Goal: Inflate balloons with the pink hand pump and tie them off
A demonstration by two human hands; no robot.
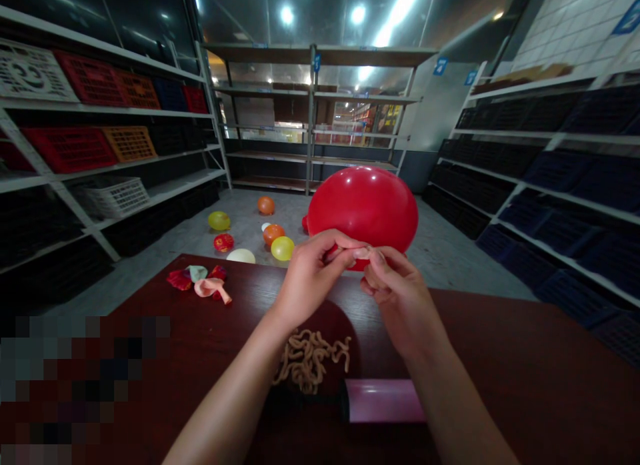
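A large, inflated red balloon (365, 201) hovers just beyond my fingers, above the far edge of the table, and throws a round shadow on it. My left hand (320, 261) is closed in a pinch at the balloon's near side. My right hand (393, 278) pinches at the same spot, fingertips almost touching the left ones. A thin tan bit, like cord, shows between them; the balloon's neck is hidden by the fingers. Below my hands lies a loose pile of short brown cords (310, 361). A pink cylinder with a black end (385, 400), perhaps a pump, lies partly behind my right forearm.
Several uninflated balloons (200, 281) lie at the left of the dark wooden table (500, 358). On the floor beyond are inflated balloons, among them a yellow one (283, 248) and an orange one (266, 205). Shelves with crates (70, 148) line both sides; a metal rack (313, 105) stands behind.
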